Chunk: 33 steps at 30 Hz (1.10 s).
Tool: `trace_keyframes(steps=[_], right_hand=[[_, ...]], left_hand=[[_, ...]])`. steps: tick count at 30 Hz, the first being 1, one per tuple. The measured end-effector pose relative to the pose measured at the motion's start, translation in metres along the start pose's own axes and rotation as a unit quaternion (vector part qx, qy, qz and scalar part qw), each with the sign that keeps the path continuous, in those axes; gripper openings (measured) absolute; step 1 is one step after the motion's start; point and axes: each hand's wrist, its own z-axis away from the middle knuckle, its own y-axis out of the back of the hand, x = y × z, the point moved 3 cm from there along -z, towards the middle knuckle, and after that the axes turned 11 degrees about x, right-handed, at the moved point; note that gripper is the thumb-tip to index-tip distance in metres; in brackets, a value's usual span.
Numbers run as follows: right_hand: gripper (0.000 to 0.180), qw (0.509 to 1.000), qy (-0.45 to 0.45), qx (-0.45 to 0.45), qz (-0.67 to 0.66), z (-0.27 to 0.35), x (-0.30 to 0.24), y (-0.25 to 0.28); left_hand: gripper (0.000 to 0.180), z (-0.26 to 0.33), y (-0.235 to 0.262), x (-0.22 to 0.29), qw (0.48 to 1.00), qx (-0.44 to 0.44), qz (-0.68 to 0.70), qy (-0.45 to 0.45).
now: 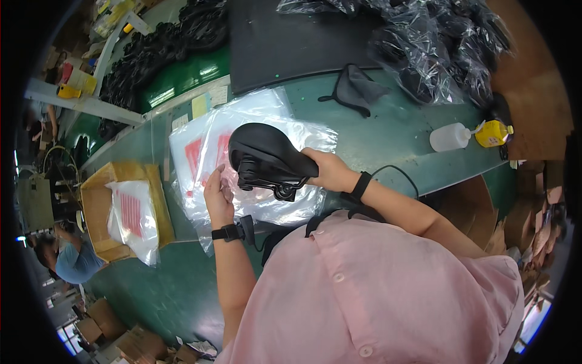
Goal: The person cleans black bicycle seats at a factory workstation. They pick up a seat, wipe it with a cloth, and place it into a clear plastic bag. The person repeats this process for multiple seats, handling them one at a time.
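Note:
A black bicycle saddle [264,148] is held up over a pile of clear plastic bags [206,142] with red print. My right hand [330,170] is closed round its narrow nose, and the metal-and-black underside faces toward me. Beside the saddle's wide end, my left hand [219,197] hovers over or rests on the bags. Its fingers are loosely bent and apart, with nothing plainly gripped in them. Each wrist wears a black strap.
A yellow-lined carton [100,209] holding printed bags stands at left. Plastic-wrapped saddles [424,54] are heaped at the far right, near a dark cloth [354,91]. A white bottle [450,138] and a yellow bottle [492,133] lie at right. Another person [76,261] is at far left.

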Motion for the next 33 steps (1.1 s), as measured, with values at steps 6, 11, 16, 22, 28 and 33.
trace_keyframes(steps=[6, 11, 16, 22, 28, 33], right_hand=[[0.061, 0.994, -0.06, 0.091, 0.009, 0.041, 0.028, 0.049], [0.068, 0.939, -0.163, 0.3, -0.033, 0.143, 0.043, 0.134], [0.053, 0.805, -0.276, 0.524, 0.023, 0.282, 0.057, 0.199], [0.062, 0.628, -0.503, 0.593, 0.036, 0.441, 0.097, 0.17], [0.034, 0.558, -0.762, 0.324, -0.05, 0.534, 0.235, 0.076], [0.037, 0.71, -0.7, 0.053, 0.05, 0.54, 0.331, -0.004]], left_hand=[[0.027, 0.003, 0.001, -0.014, 0.997, -0.014, -0.07, 0.009], [0.027, 0.002, -0.017, -0.026, 0.989, -0.045, -0.142, -0.001], [0.028, -0.008, -0.034, -0.036, 0.968, -0.123, -0.22, -0.009], [0.021, -0.005, -0.055, -0.03, 0.946, -0.137, -0.295, -0.008], [0.024, -0.003, -0.054, -0.025, 0.924, -0.135, -0.357, 0.005], [0.036, 0.003, -0.031, -0.02, 0.89, -0.14, -0.434, 0.005]])
